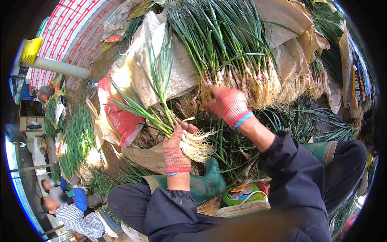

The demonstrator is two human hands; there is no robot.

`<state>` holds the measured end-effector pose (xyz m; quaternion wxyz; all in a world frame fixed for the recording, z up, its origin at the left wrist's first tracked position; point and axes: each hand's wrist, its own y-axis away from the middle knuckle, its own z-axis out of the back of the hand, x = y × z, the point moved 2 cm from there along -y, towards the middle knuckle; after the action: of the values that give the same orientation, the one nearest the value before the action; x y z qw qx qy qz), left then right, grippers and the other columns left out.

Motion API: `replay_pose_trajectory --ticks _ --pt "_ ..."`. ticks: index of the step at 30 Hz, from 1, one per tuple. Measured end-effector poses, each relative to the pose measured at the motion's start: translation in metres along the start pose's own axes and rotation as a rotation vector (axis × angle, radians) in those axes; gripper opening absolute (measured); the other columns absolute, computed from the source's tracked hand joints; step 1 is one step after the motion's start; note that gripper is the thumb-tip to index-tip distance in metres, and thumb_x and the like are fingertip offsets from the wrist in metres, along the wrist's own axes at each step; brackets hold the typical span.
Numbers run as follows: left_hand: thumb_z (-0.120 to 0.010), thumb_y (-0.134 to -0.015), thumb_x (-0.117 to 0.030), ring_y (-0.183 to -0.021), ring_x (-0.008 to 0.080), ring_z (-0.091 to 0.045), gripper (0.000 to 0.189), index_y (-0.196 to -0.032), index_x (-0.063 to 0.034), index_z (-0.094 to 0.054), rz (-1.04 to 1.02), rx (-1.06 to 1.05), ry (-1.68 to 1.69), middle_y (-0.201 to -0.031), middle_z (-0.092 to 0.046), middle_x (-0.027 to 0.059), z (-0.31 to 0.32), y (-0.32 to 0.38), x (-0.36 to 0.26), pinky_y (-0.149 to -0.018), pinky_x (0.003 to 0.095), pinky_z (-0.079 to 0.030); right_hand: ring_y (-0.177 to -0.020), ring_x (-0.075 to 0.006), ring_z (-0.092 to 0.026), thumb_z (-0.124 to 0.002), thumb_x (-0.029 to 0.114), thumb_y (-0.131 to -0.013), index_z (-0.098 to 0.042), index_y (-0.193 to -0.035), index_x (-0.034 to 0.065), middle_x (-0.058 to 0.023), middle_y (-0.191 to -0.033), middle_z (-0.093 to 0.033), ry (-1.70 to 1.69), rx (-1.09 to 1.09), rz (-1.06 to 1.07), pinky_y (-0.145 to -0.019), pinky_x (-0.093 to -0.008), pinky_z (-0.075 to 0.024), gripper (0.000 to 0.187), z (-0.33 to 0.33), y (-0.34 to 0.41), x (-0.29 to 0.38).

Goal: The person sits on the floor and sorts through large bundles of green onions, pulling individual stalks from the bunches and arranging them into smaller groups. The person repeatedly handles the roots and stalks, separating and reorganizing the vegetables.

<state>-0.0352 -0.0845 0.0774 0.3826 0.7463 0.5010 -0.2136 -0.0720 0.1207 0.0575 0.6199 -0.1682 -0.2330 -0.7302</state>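
My left hand (177, 148), in a red-and-white knit glove, grips a small bunch of green garlic plants (161, 119). Their pale roots (198, 146) hang out to the right of the palm, and the leaves point up and left. My right hand (227, 104), gloved the same way, is slightly blurred just below the root ends of a large row of green garlic (239, 57). Its thumb and fingers are apart, and I see nothing between them. That row lies side by side on woven sacking (184, 69), with pinkish bulbs and tan roots towards me.
Loose green garlic (235, 148) covers the ground between my green rubber boots (211, 184). A red-and-white sack (119, 118) lies to the left. More covered bundles (294, 87) are on the right. Two people (75, 211) sit at the lower left, near another green pile (75, 139).
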Motion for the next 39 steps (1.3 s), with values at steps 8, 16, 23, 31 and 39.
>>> replay_pose_trajectory --ticks 8,16,23,31,39 --pt "-0.066 -0.089 -0.008 -0.097 0.0214 -0.065 0.021 -0.110 -0.0068 -0.062 0.083 -0.188 0.068 -0.110 -0.067 0.0090 0.012 -0.011 0.016 -0.082 0.0380 -0.056 -0.058 -0.0182 -0.059 -0.068 0.029 -0.080 -0.067 -0.084 0.0013 -0.0126 -0.065 -0.063 -0.482 0.190 0.077 -0.060 -0.0357 -0.0496 0.028 0.006 0.010 0.014" --pt "-0.070 -0.085 -0.005 -0.086 0.0203 -0.066 0.033 -0.116 -0.0017 -0.060 0.112 -0.135 -0.208 -0.099 -0.067 0.0111 0.000 -0.007 0.025 -0.075 0.0331 -0.056 -0.066 -0.0152 -0.061 -0.071 0.027 -0.082 -0.066 -0.109 0.0056 -0.0119 -0.078 -0.068 -0.490 0.152 0.178 -0.068 -0.0322 -0.0508 0.035 0.019 0.022 0.020" --pt "-0.068 -0.087 -0.008 -0.083 0.0182 -0.065 0.030 -0.116 -0.0019 -0.060 0.166 -0.071 -0.148 -0.100 -0.067 0.0099 -0.003 -0.002 0.023 -0.074 0.0312 -0.055 -0.095 -0.0296 -0.064 -0.067 0.037 -0.087 -0.045 -0.135 -0.0017 -0.0232 -0.116 -0.062 -0.957 0.144 0.234 -0.084 -0.0368 -0.0496 0.065 0.005 -0.004 0.019" --pt "-0.070 -0.087 -0.011 -0.085 0.0234 -0.065 0.024 -0.107 -0.0016 -0.063 0.320 -0.126 -0.162 -0.093 -0.066 0.0098 -0.011 0.003 0.009 -0.075 0.0369 -0.056 -0.062 -0.0387 -0.061 -0.058 0.030 -0.092 -0.057 -0.079 0.0054 -0.0173 -0.063 -0.060 -0.268 -0.376 0.234 -0.053 -0.0460 -0.0487 0.028 0.010 0.009 0.012" --pt "-0.064 -0.091 -0.013 -0.112 0.0309 -0.059 0.020 -0.108 -0.0041 -0.061 0.067 0.061 0.183 -0.120 -0.061 0.0159 -0.005 -0.005 0.003 -0.097 0.0454 -0.050 -0.057 -0.0184 -0.065 -0.063 0.033 -0.085 -0.069 -0.085 0.0049 -0.0073 -0.063 -0.068 0.011 0.624 0.245 -0.056 -0.0339 -0.0526 0.029 0.027 0.011 0.015"
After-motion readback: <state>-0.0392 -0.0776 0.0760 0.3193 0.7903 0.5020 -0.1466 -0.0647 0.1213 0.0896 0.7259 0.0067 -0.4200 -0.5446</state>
